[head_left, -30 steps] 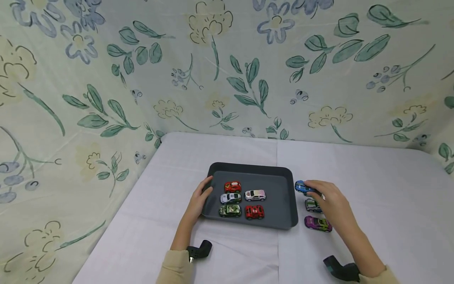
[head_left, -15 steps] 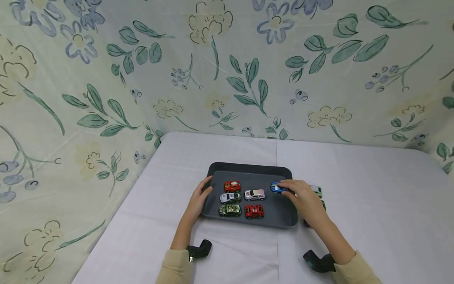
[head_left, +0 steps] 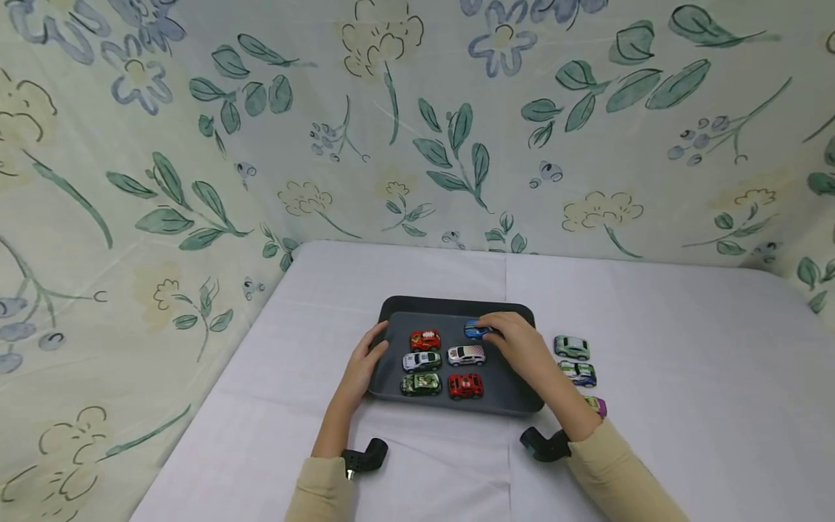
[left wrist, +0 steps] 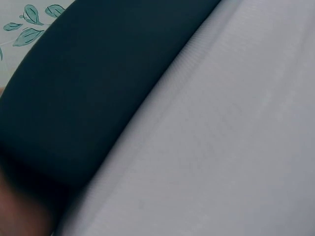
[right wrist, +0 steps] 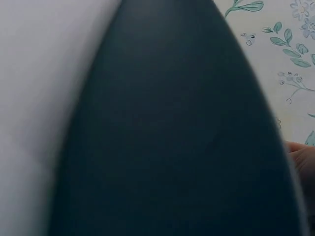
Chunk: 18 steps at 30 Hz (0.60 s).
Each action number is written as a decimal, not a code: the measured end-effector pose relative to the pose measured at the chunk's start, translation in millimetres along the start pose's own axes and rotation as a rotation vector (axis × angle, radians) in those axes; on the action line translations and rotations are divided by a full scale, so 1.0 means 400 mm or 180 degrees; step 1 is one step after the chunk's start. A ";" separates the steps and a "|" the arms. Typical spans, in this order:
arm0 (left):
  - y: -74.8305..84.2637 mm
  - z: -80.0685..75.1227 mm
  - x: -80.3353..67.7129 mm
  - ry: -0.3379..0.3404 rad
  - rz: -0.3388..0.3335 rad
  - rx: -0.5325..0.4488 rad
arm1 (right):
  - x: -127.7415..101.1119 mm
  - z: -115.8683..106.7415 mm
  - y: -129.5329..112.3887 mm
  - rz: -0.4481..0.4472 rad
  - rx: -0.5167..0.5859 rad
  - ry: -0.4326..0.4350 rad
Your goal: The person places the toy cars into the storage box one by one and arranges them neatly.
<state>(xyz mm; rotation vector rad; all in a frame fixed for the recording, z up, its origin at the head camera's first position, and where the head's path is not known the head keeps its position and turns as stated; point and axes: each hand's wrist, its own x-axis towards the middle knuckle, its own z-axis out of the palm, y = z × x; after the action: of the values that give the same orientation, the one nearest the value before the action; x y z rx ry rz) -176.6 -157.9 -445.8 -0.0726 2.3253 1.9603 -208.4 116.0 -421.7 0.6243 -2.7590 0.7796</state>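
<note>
The blue toy car (head_left: 475,330) is coming in from the right over the dark grey tray (head_left: 457,305), pinched in the right hand's grip (head_left: 518,348); it is apparently joining the five toy cars (head_left: 466,355) there. The left hand (head_left: 355,364) is touching the tray's left edge, fingers outstretched; three other cars (head_left: 572,347) are standing on the worktop (head_left: 685,362).

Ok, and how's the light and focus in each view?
Head: soft, even light; tray and toy cars readable, fine markings soft. Left wrist: a soft-edged dark shape fills the upper left. Right wrist: another dark shape blocks the middle, while the floral backdrop at right looks sharper.
</note>
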 end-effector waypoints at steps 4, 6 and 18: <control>0.001 0.000 0.000 0.0004 -0.0010 0.0010 | 0.031 0.019 -0.009 0.0133 -0.0012 -0.0247; 0.003 0.000 0.000 0.0013 -0.0020 0.0012 | 0.044 0.030 -0.011 0.0197 -0.0021 -0.0354; 0.007 0.001 -0.001 0.0014 -0.0022 0.0012 | 0.069 0.083 -0.010 0.0446 0.0056 -0.0622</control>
<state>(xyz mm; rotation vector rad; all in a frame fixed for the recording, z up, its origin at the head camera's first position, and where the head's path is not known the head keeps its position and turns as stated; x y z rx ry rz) -176.5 -156.8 -443.2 -0.0845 2.3283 1.9545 -233.8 85.7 -439.4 0.5414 -3.0044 0.8126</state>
